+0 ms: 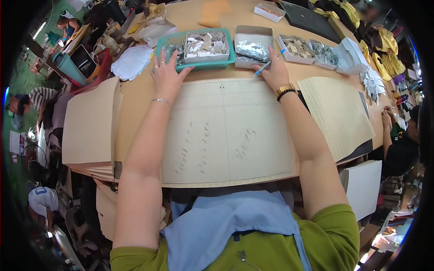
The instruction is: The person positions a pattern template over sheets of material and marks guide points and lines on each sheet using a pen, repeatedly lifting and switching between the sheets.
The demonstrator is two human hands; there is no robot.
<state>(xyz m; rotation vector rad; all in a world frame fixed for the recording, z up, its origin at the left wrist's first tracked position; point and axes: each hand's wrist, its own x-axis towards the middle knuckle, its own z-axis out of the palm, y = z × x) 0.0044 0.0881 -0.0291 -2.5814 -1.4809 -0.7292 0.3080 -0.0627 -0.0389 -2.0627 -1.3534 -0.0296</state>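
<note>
A pale cardboard pattern sheet (262,135) lies in front of me, with ruled lines, handwriting and two small holes near its top edge. Beneath it, a thin strip of textured sheet (212,184) shows at the front. My left hand (168,77) is open with fingers spread at the sheet's upper left corner, by the near rim of a teal basket (212,66). At the upper right corner, my right hand (275,73) is closed around a blue pen (270,62), beside an open white box (254,31) holding a plastic-wrapped packet.
Stacked cardboard sheets (90,122) stand on the left of the table. Woven-textured sheets (334,115) lie on the right. Boxes of small pieces (296,47) line the back, near a white cloth-like pile (132,62). A person (398,135) sits at the right.
</note>
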